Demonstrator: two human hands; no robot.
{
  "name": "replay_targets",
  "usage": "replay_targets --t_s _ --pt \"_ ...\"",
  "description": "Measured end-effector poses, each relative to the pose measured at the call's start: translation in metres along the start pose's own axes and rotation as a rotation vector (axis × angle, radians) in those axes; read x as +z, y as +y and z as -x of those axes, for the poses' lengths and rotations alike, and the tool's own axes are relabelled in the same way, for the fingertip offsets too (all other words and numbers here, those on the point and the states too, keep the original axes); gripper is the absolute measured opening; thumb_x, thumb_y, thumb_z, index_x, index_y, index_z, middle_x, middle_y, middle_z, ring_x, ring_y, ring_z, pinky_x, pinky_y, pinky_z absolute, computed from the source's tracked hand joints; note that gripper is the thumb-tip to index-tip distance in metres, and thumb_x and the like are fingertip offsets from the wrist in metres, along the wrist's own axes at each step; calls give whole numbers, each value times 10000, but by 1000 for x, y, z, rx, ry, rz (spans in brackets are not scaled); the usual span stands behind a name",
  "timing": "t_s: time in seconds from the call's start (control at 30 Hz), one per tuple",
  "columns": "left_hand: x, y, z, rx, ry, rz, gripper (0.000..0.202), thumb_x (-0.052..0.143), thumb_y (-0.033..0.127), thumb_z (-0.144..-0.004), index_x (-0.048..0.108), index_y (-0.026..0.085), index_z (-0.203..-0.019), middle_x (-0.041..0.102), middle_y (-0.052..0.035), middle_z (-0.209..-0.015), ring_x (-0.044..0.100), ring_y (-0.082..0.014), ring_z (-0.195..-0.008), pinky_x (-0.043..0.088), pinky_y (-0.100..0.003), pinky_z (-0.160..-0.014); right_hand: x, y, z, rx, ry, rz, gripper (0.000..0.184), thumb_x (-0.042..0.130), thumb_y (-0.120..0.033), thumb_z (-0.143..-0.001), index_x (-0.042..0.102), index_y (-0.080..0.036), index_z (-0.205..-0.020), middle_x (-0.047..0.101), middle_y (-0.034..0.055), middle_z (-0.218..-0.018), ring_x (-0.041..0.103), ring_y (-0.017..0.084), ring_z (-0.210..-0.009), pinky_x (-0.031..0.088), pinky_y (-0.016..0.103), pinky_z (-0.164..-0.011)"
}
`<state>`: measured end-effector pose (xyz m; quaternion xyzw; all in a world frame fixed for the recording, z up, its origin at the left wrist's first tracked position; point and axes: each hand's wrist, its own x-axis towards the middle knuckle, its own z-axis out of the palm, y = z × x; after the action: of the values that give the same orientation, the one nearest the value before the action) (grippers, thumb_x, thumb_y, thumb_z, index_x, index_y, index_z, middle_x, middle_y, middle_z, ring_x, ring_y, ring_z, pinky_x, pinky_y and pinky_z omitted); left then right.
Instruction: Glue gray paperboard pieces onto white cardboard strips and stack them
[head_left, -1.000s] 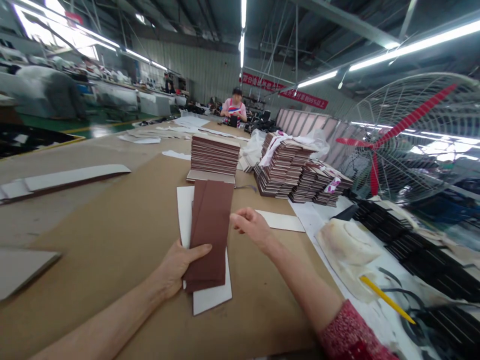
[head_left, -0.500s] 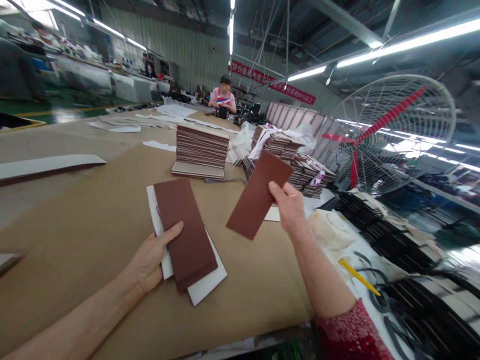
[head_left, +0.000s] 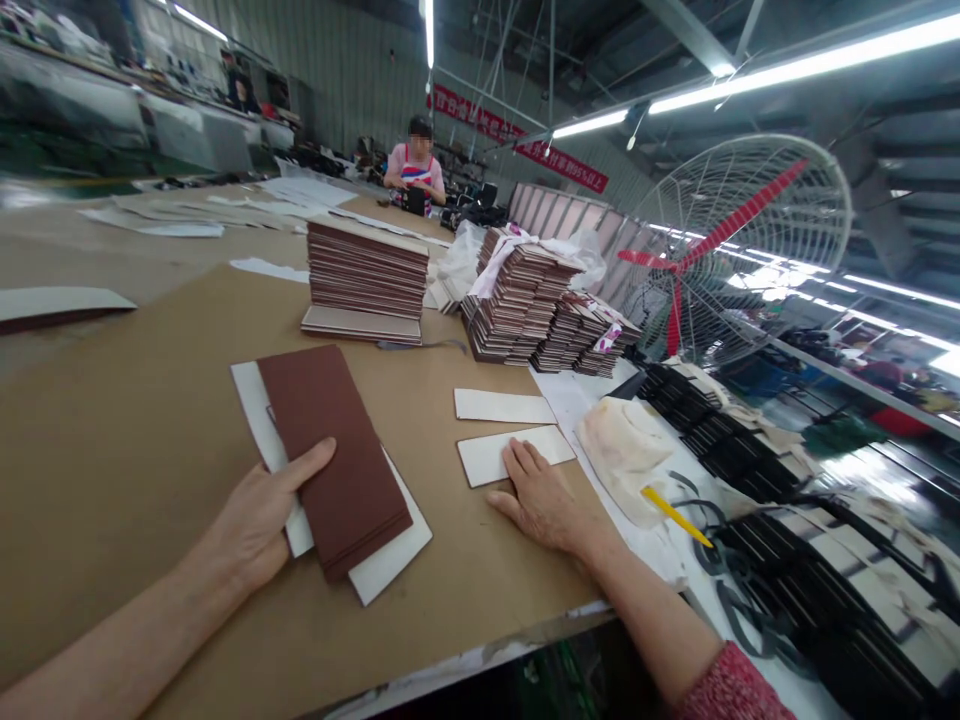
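Note:
My left hand (head_left: 259, 515) grips a small stack of brown rectangular cards (head_left: 334, 455), thumb on top, resting on white cards (head_left: 390, 560) on the brown table (head_left: 150, 420). My right hand (head_left: 536, 495) lies flat with its fingers stretched out on a white-faced card (head_left: 495, 455) lying on the table. A second white-faced card (head_left: 504, 406) lies just beyond it.
A tall pile of brown cards (head_left: 366, 280) stands ahead, with more fanned piles (head_left: 525, 305) to its right. A whitish cloth (head_left: 622, 450), a yellow pencil (head_left: 675, 515) and black strips (head_left: 757, 540) lie at right. A large fan (head_left: 739, 250) stands beyond. A person (head_left: 415, 165) works at the far end.
My right hand took one brown card off the stack, turned it over and laid it white side up on the table. My left hand kept hold of the stack.

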<state>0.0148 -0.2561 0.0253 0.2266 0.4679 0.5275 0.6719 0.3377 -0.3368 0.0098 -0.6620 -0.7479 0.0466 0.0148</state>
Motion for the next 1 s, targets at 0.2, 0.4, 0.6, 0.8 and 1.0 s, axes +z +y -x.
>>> replay_targets --t_s 0.2,0.4,0.6,0.8,1.0 --pt "1 -2 0 -36 -42 28 303 760 89 -780 729 168 -1071 801 -88 -957 772 -264 -737 676 -416 -655 -9 -4 -29 39 5 7 760 477 -605 -989 418 -56 -1510 335 277 -1597 263 429 -1499 284 594 -1181" --pt "4 -3 4 -15 -110 41 451 872 172 -680 710 123 -1098 794 -130 -987 766 -264 -763 659 -396 -716 -35 -56 -63 -164 197 -403 541 428 -465 -1023 536 -100 -1409 524 217 -1479 466 312 -1385 363 484 -1145" --pt "2 -4 12 9 -247 5 772 958 206 -540 660 140 -1249 792 -129 -1027 768 -281 -808 643 -381 -742 -40 -122 -107 -1 90 -1001 419 737 -619 -789 632 -214 -791 648 -31 -686 581 153 -648 455 268 -602" --pt "1 -2 14 -107 -310 51 596 899 257 -682 668 126 -1216 782 -157 -1064 770 -307 -869 652 -423 -779 -30 -129 -118 72 63 -1467 391 824 -524 -690 624 -194 -626 613 -48 -567 519 116 -529 413 240 -531" --pt "-2 -8 9 -136 -419 73 568 855 164 -725 646 116 -1251 759 -164 -1151 758 -310 -975 641 -422 -866 -25 -128 -112 106 169 -1528 372 728 -540 -741 755 -205 -901 764 26 -829 689 215 -733 556 365 -759"
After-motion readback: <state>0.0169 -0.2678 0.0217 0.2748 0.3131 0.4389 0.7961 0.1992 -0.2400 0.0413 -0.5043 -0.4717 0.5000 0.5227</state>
